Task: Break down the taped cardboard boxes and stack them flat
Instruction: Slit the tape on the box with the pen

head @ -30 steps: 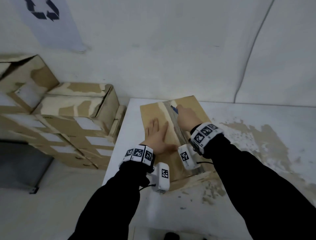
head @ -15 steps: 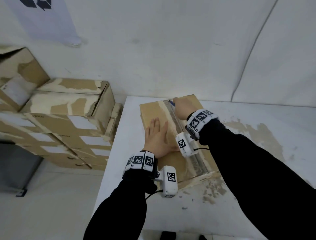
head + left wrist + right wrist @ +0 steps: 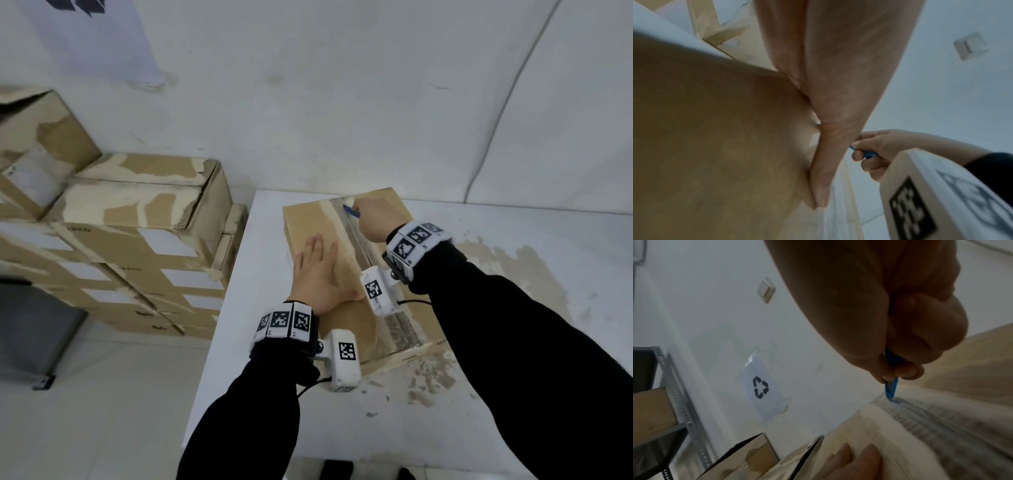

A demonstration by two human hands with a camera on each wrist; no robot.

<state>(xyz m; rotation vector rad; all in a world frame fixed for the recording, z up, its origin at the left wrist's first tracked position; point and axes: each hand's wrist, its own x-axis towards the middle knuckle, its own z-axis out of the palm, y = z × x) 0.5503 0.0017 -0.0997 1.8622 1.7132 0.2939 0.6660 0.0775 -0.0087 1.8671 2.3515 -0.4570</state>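
On the white table [image 3: 239,359] my left hand [image 3: 317,274] presses flat and open on the box [image 3: 308,219] while, just beyond it, my right hand [image 3: 371,219] grips the blue cutter [image 3: 352,211] at the tape seam's [image 3: 356,240] far end, where I reckon a slip toward me could nick those fingers [image 3: 861,462].

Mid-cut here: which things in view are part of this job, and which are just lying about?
In the job:
- box on the table
- tape strip along its top
- blue cutter, gripped by the right hand
- left hand, pressed flat on the box
- stacked boxes beside the table

Lying about:
- recycling sign
- light switch
- metal shelf
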